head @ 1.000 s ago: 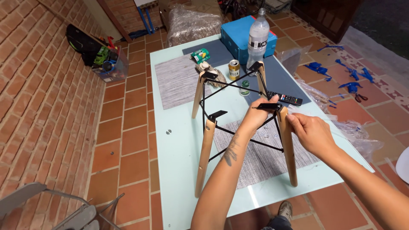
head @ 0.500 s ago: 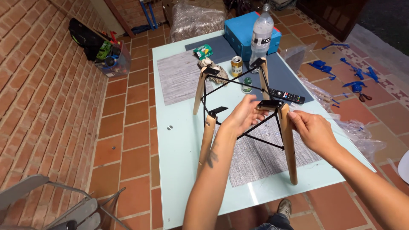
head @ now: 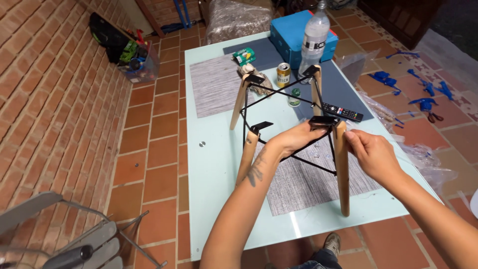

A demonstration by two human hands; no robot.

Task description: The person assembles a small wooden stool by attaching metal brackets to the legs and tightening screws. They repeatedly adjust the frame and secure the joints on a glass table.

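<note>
Under your hands is a pale green glass table [head: 219, 164] set on a brick-tiled floor [head: 149, 129], and on it stands the chair base [head: 291, 124], 4 splayed wooden legs tied by thin black wire struts, resting near the table's front half with 1 leg over the grey placemat [head: 308, 187]. Judge it light and stiff as a whole, though the wire bracing will likely flex if you squeeze it, so take hold at the wooden legs or the black metal brackets, not the struts. Your left hand [head: 296, 142] has its fingers curled around the black bracket [head: 323, 121] atop the near right leg [head: 341, 169]; your right hand [head: 371, 154] has thumb and fingers pressed together at the top of that same leg, seemingly pinching something small, though the view is too poor to tell what. The glass is smooth, so the leg feet may slide; the front right foot stands close to the table's front edge, with little margin there. Open room lies to the left of the base, over bare glass and a 2nd grey placemat [head: 214, 84]. Behind it crowd a blue box [head: 291, 35], a plastic bottle [head: 314, 37], a drink can [head: 283, 74] and a black remote [head: 343, 111], so keep clear of that side.
</note>
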